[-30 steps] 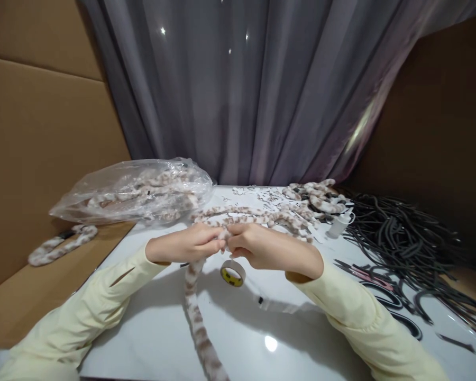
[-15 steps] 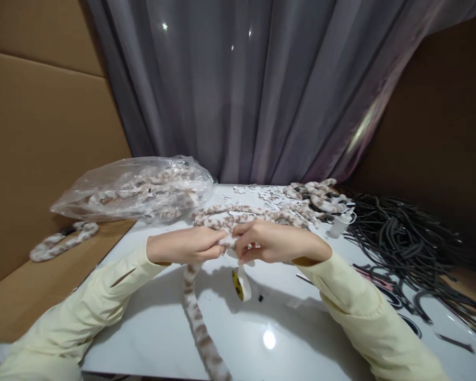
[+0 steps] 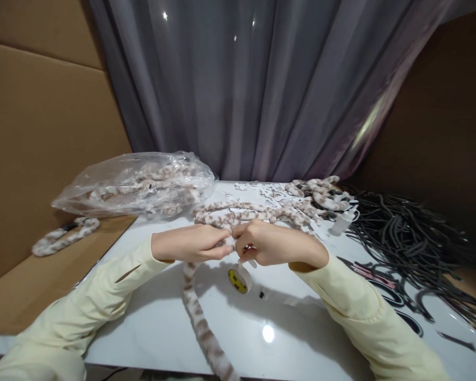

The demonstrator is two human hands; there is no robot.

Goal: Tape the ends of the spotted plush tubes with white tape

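Head view shows our left hand (image 3: pixel 196 243) clamped on the furry cord (image 3: pixel 201 323) trailing near; our right hand (image 3: pixel 275 242) seemingly pinches the loose end of the tape roll (image 3: pixel 246 278), whose swinging could twist it.

First inspector: Your bench (image 3: pixel 143 323) has a glossy white top with faint veining. A mottled furry strip (image 3: pixel 202 328) trails across it to the front edge, and a small black piece (image 3: pixel 261 295) lies to the right of that.

Second inspector: Toward the rear, you have further furry lengths (image 3: pixel 257 216), scattered small scraps (image 3: pixel 269 194) and a heap of furry loops (image 3: pixel 323 194). A clear plastic bag (image 3: pixel 103 182) rests at the rear left.

First inspector: And along your right side?

Second inspector: You have an upright white bottle (image 3: pixel 341 224) just beside a tangled pile of black cords (image 3: pixel 400 233). Nearer you lie a pink-handled tool (image 3: pixel 381 279), partly covered, and a short dark offcut (image 3: pixel 456 341).
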